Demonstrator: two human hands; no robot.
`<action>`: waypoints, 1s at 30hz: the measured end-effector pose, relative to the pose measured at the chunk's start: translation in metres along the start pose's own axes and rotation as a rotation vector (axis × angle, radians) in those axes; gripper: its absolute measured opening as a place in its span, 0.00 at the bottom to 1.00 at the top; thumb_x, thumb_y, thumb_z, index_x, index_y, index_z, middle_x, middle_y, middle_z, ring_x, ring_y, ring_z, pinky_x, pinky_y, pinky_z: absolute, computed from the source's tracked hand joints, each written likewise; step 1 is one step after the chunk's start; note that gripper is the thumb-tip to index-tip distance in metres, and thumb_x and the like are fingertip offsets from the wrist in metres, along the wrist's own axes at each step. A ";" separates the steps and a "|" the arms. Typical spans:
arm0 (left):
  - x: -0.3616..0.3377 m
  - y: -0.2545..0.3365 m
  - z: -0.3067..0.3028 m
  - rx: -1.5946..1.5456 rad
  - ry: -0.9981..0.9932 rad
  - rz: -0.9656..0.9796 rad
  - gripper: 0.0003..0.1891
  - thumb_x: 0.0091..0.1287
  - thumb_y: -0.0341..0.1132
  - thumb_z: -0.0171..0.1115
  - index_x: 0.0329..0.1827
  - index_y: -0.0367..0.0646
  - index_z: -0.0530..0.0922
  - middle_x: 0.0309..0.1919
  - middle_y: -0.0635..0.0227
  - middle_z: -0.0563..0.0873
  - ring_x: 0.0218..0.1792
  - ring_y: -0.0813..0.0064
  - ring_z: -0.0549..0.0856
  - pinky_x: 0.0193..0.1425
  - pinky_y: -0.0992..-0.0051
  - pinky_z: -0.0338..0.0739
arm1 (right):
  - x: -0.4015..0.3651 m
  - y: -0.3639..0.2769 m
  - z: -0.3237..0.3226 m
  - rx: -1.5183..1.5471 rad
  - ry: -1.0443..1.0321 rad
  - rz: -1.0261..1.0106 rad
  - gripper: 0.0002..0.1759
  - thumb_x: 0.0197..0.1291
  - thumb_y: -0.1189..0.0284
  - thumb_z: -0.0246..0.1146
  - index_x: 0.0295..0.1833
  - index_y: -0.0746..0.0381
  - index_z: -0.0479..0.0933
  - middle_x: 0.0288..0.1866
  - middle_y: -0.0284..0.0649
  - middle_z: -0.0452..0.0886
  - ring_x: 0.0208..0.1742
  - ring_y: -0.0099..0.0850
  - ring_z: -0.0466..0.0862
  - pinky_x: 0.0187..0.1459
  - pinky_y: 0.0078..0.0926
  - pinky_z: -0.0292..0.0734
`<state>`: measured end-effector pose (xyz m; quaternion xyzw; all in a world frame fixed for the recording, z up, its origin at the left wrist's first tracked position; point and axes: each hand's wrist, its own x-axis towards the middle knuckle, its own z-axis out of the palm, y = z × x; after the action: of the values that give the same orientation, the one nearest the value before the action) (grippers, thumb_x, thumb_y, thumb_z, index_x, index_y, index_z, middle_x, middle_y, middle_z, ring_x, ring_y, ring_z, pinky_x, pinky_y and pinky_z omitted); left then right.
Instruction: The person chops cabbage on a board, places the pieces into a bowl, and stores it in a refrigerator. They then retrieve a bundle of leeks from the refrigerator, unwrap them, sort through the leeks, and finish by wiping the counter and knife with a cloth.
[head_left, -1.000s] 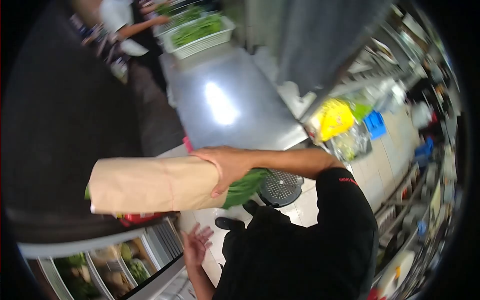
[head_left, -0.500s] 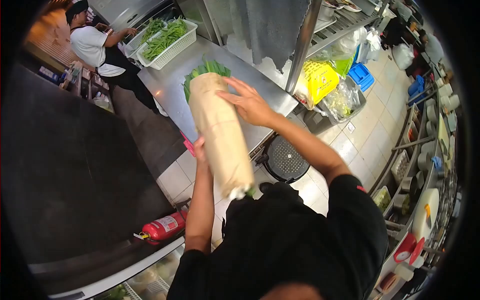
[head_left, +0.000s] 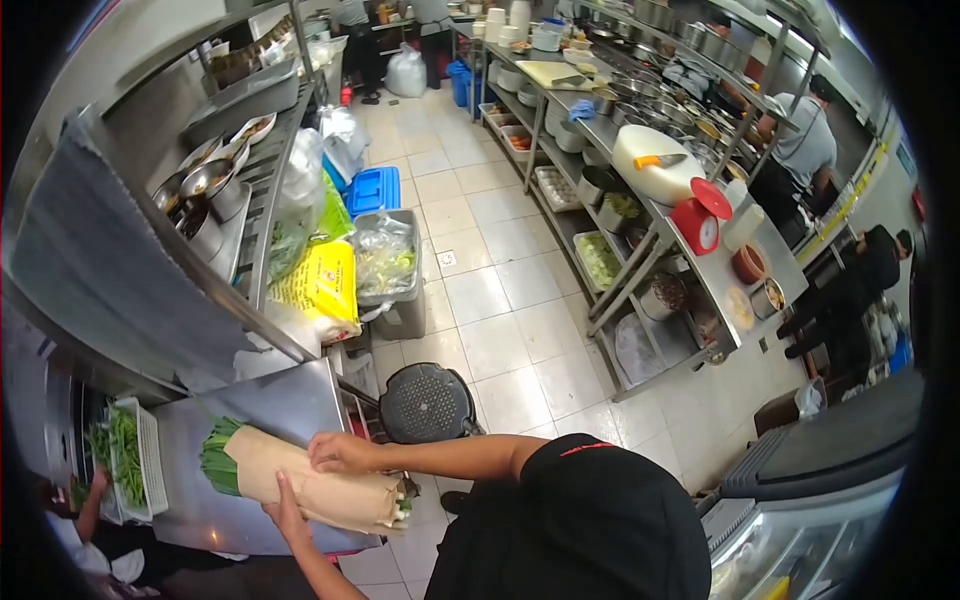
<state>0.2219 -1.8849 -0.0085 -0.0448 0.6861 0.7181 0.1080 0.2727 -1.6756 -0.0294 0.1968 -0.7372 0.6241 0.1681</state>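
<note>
A long bundle of leafy greens wrapped in brown paper (head_left: 310, 478) lies at an angle over the steel table (head_left: 190, 425). Green leaves (head_left: 219, 458) stick out of its far end, and pale stalk ends (head_left: 402, 505) show at the end nearer my body. My left hand (head_left: 288, 512) grips the bundle from its lower side, thumb laid up over the paper. On the opposite side, my right hand (head_left: 342, 453) is closed with its fingers bent down onto the paper.
A white basket of green vegetables (head_left: 152, 460) stands on the table, with another person beside it. A black stool (head_left: 427, 402), a grey bin (head_left: 405, 310) and a yellow bag (head_left: 325, 285) stand near the table. Across the tiled floor runs a loaded counter (head_left: 640, 210).
My view has swung to the right. The bundle has gone from held upright to lying lower over the table, and my right hand's outstretched fingers have curled onto the paper.
</note>
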 end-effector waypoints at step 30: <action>0.073 -0.004 0.010 -0.104 0.134 -0.006 0.38 0.54 0.49 0.75 0.63 0.37 0.72 0.58 0.62 0.78 0.55 0.66 0.78 0.56 0.66 0.76 | -0.143 -0.015 -0.012 -0.797 -0.757 0.350 0.08 0.56 0.69 0.56 0.36 0.60 0.78 0.29 0.46 0.83 0.35 0.46 0.85 0.32 0.47 0.79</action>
<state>0.1524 -1.8682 -0.0278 -0.1001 0.6535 0.7477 0.0616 0.4043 -1.6545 -0.0849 0.2031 -0.9457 0.2030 -0.1521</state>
